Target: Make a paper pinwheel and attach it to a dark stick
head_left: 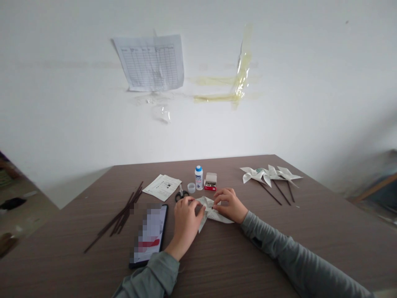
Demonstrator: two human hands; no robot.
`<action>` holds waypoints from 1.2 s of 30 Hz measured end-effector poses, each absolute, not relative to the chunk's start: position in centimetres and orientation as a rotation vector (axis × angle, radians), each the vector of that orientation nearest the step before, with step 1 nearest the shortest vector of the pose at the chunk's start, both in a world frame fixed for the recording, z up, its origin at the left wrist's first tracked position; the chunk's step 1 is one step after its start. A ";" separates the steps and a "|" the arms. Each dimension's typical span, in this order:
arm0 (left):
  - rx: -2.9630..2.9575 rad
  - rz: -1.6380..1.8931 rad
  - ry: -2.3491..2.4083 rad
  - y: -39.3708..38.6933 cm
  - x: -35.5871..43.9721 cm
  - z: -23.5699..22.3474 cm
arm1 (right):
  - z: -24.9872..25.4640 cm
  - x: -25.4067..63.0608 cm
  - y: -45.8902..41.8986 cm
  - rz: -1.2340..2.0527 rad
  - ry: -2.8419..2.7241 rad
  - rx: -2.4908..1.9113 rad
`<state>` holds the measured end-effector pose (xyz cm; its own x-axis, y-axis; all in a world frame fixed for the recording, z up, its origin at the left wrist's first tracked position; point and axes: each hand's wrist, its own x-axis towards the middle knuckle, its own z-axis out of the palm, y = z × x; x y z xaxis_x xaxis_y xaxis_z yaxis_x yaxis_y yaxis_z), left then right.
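A folded sheet of printed paper [208,211], its points spread like a pinwheel, lies on the table between my hands. My left hand [185,225] presses and pinches its left side, and my right hand [228,205] holds its upper right side with the fingertips. Scissors with black handles [181,195] lie just beyond my left hand. A white glue bottle with a blue cap [199,178] and a small red-and-white box [210,182] stand behind the paper.
On the brown wood-grain table [313,231] lie loose dark sticks [124,216], a phone with a blurred screen [149,235], printed papers [162,187], and finished paper pinwheels on sticks [263,176]. A taped chart [150,63] hangs on the wall behind.
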<state>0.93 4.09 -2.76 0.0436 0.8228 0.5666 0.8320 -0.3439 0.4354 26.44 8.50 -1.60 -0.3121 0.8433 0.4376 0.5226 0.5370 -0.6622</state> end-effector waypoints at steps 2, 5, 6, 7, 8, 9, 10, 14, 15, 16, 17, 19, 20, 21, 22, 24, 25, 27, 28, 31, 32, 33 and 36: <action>-2.217 -1.052 -1.901 3.7 1.2 -2.1 | -1.6 26.7 8.6 0.534 -1.982 -1.155; -2.172 -0.863 -2.056 3.1 2.0 -0.9 | -1.5 26.7 8.6 0.571 -1.982 -1.228; -2.179 -0.833 -2.086 2.9 2.3 -0.6 | -1.4 26.7 8.6 0.582 -1.986 -1.243; -2.187 -0.822 -2.102 2.8 2.6 -0.3 | -1.4 26.7 8.6 0.589 -1.991 -1.254; -2.193 -0.815 -2.121 2.7 2.9 -0.1 | -1.4 26.6 8.5 0.592 -1.996 -1.263; -2.201 -0.817 -2.129 2.6 3.1 0.1 | -1.3 26.5 8.5 0.592 -2.001 -1.271; -2.208 -0.826 -2.132 2.6 3.3 0.2 | -1.3 26.5 8.5 0.590 -2.004 -1.279; -2.229 -0.883 -2.115 2.8 3.7 0.0 | -1.3 26.5 8.5 0.579 -2.017 -1.290; -2.232 -0.890 -2.113 2.9 3.7 -0.1 | -1.4 26.5 8.5 0.576 -2.018 -1.284; -2.235 -0.896 -2.110 3.0 3.6 -0.2 | -1.4 26.6 8.5 0.573 -2.018 -1.275; -2.236 -0.907 -2.104 3.1 3.4 -0.3 | -1.5 26.6 8.5 0.567 -2.015 -1.262; -2.238 -0.958 -2.074 3.4 3.0 -0.5 | -1.6 26.7 8.6 0.553 -2.006 -1.231; -2.241 -0.999 -2.047 3.6 2.8 -0.6 | -1.6 26.7 8.6 0.546 -1.999 -1.215; -2.244 -1.040 -2.022 3.7 2.7 -0.7 | -1.6 26.7 8.6 0.542 -1.990 -1.201; -2.243 -1.081 -2.001 3.8 2.5 -0.9 | -1.6 26.8 8.6 0.543 -1.980 -1.190; -2.239 -1.161 -1.973 4.0 2.3 -1.2 | -1.4 26.8 8.6 0.557 -1.958 -1.181; -2.237 -1.200 -1.961 4.1 2.2 -1.4 | -1.3 26.8 8.6 0.568 -1.946 -1.182; -2.237 -1.273 -1.933 4.3 2.0 -1.8 | -1.0 26.8 8.5 0.594 -1.924 -1.188; -2.239 -1.307 -1.914 4.4 1.9 -1.9 | -1.0 26.8 8.6 0.611 -1.915 -1.189; -2.255 -1.408 -1.837 4.7 1.6 -2.4 | -0.9 26.9 8.8 0.668 -1.914 -1.164; -2.264 -1.441 -1.807 4.8 1.5 -2.5 | -1.0 27.0 8.9 0.686 -1.920 -1.147; -2.273 -1.473 -1.778 4.9 1.4 -2.6 | -1.0 27.0 9.0 0.701 -1.927 -1.125; -2.293 -1.552 -1.706 5.0 1.2 -2.8 | -1.1 27.1 9.2 0.728 -1.943 -1.049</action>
